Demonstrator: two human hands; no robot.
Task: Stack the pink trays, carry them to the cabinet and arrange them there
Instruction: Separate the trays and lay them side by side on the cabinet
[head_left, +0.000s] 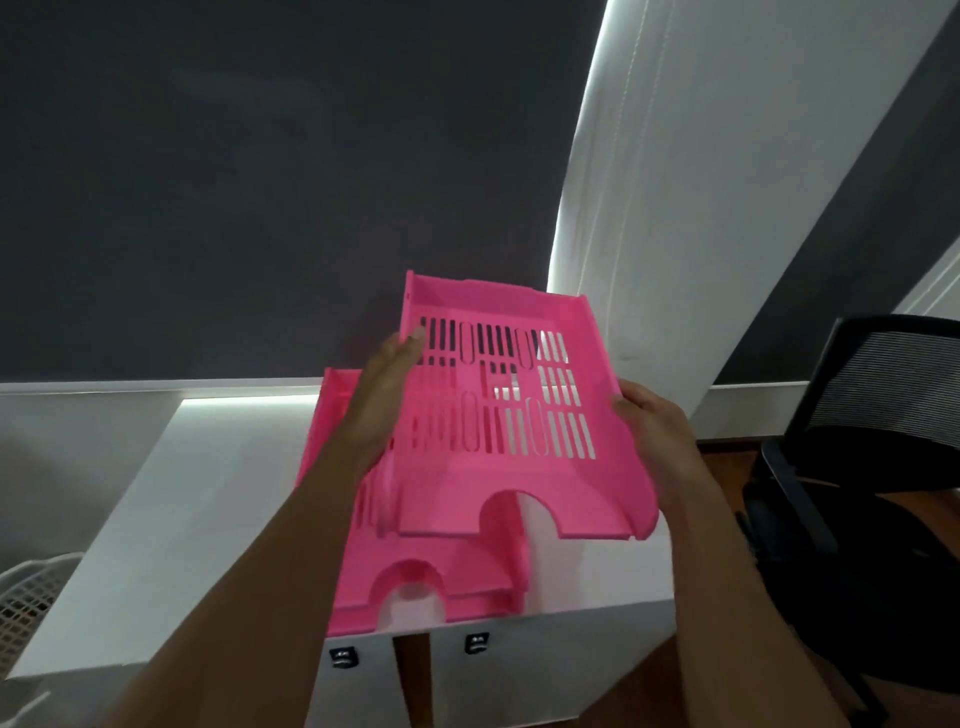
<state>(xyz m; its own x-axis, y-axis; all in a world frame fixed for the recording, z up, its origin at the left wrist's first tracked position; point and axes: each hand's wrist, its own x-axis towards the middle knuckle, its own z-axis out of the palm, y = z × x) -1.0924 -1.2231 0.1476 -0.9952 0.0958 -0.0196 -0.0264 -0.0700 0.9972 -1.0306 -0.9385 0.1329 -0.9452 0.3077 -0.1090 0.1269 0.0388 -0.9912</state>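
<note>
Pink plastic, slotted base, arched cutout at front edge: two trays. Upper tray (524, 415) mid-frame, tilted, held above lower tray (410, 577), which lies on white cabinet top (171, 519). Left hand (384, 400) grips upper tray's left wall, right hand (654, 431) its right wall. Black mesh chair (857, 447) at right.

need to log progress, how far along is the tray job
Done: one pink tray already lies on the white cabinet. In hand: the left hand and right hand hold the upper pink tray by its sides, raised and tilted above the first. Left: setting it down and arranging both.
</note>
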